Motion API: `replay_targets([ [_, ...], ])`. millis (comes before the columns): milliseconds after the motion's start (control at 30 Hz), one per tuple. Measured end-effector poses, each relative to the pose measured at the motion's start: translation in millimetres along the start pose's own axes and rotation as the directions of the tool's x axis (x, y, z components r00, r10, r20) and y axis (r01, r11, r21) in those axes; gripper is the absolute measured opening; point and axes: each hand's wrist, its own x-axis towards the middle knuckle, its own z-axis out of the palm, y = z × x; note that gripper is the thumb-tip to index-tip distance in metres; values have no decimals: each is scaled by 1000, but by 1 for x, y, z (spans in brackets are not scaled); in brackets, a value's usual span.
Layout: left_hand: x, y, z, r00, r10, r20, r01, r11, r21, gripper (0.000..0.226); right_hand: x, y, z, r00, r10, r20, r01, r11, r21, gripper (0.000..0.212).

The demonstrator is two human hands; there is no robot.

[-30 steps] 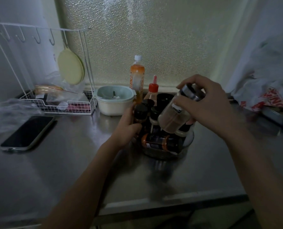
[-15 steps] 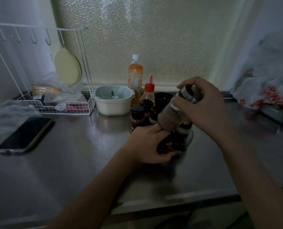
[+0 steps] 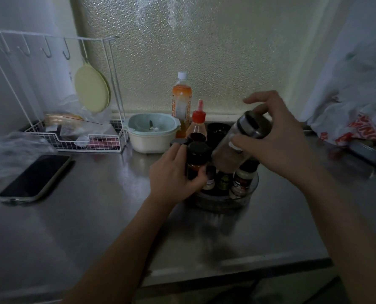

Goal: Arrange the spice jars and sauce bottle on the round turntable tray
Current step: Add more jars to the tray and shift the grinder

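A round clear turntable tray [image 3: 223, 199] sits on the steel counter and carries several small spice jars with dark lids. My left hand [image 3: 174, 174] is closed around one upright dark-lidded jar with an orange label [image 3: 197, 160] at the tray's left side. My right hand [image 3: 279, 141] holds a tall clear shaker jar with a metal cap [image 3: 237, 145], tilted above the tray's jars. A white-labelled jar [image 3: 241, 182] stands at the tray's front right. The sauce bottle with a red nozzle cap [image 3: 197, 126] stands behind the tray.
An orange drink bottle [image 3: 181, 102] and a pale lidded bowl [image 3: 152, 133] stand at the back by the frosted window. A white wire rack [image 3: 77, 141] and a phone [image 3: 36, 177] lie to the left. Plastic bags [image 3: 358, 119] sit at right. The counter's front edge is near.
My left hand lifted the orange-labelled jar that lay on its side at the tray's front and now holds it upright at the tray's left. My right hand stayed above with the shaker.
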Motion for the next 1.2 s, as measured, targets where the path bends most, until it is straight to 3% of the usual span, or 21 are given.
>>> replay_targets([
  [200, -2, -2, 5, 997, -61, 39, 61, 998, 0, 46, -8, 2, 18, 952, -54, 300, 89, 991, -105, 62],
  [433, -2, -7, 7, 995, -63, 77, 69, 995, -72, 44, -16, 12, 33, 925, -58, 375, 195, 920, -340, 59],
  [600, -3, -10, 5, 997, -55, 60, 68, 970, -233, 45, -24, 28, 41, 928, -105, 359, 270, 851, -450, 48],
  [700, -2, -11, 4, 986, -160, -49, 129, 913, -388, 31, -28, 39, 44, 971, -159, 179, 195, 958, -209, 35],
  [800, 1, -11, 5, 920, -374, -119, 282, 841, -462, 21, -27, 50, 34, 987, 40, -154, -9, 982, 191, 16],
  [900, 6, -19, 10, 844, -535, 27, 454, 688, -566, 18, -24, 69, 26, 919, 264, -293, -173, 938, 300, 19],
  [967, 12, -18, 12, 810, -535, 239, 534, 507, -676, 27, -25, 85, 28, 897, 345, -277, -254, 914, 317, 21],
  [1067, 16, -7, 13, 724, -398, 563, 659, 158, -736, 67, -26, 103, 38, 897, 416, -151, -342, 868, 359, 34],
  [1133, 15, -8, 13, 691, -357, 628, 695, 88, -714, 70, -24, 108, 45, 894, 436, -103, -370, 849, 377, 35],
  [1200, 17, -19, 13, 676, -478, 561, 691, 147, -707, 58, -21, 108, 48, 882, 460, -101, -386, 829, 404, 33],
])
